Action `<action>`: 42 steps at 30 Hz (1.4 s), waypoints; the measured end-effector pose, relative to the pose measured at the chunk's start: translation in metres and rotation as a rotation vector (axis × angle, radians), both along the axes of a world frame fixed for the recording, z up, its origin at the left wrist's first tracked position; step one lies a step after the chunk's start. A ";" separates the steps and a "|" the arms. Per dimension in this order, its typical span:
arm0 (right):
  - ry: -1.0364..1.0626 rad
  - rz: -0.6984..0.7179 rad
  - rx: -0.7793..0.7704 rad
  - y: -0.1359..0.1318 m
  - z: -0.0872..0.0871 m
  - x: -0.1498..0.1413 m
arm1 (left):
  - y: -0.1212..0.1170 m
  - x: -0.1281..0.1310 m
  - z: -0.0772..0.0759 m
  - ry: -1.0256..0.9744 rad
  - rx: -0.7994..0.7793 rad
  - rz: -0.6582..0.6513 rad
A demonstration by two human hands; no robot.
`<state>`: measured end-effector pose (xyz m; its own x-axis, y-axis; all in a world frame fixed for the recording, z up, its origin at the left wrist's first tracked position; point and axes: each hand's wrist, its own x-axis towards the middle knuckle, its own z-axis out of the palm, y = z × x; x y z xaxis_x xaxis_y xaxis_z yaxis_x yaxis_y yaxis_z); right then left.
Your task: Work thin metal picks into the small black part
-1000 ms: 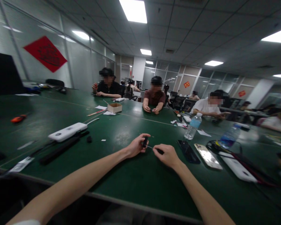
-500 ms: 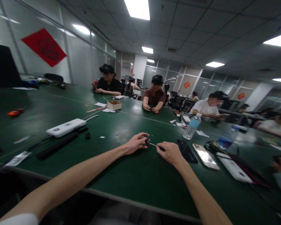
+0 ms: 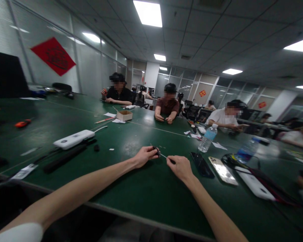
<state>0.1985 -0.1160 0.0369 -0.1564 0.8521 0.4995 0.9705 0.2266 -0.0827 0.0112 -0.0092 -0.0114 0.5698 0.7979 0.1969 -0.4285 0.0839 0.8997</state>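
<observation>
Over the green table [image 3: 141, 191], my left hand [image 3: 143, 157] pinches a small black part [image 3: 156, 152] between thumb and fingers. Its exact kind is too small to make out. My right hand [image 3: 179, 166] is closed around a screwdriver [image 3: 163, 155], whose thin metal shaft points left at the black part. Most of the handle is hidden in my fist. Whether the tip touches the part I cannot tell.
Right of my hands lie a dark phone [image 3: 202, 164], a gold-backed phone [image 3: 222, 170] and a water bottle [image 3: 208, 138]. A white power bank-like device [image 3: 74, 139] lies left, a small open box [image 3: 124, 115] farther back. Co-workers sit around the table.
The view has shifted slightly. My left fingers have closed a little more over the black part; the screwdriver still points at it. Another person's hand now shows at the far left edge.
</observation>
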 end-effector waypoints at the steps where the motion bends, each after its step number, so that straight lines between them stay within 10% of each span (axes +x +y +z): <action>1: 0.041 -0.002 0.007 0.001 -0.003 -0.001 | 0.001 0.000 -0.001 -0.015 -0.017 0.010; 13: 0.341 0.052 0.095 0.008 -0.007 -0.017 | -0.013 0.004 0.009 -0.044 -0.041 0.008; 42: -0.184 0.179 -0.121 -0.010 0.021 0.017 | -0.009 -0.007 0.014 0.162 0.001 -0.228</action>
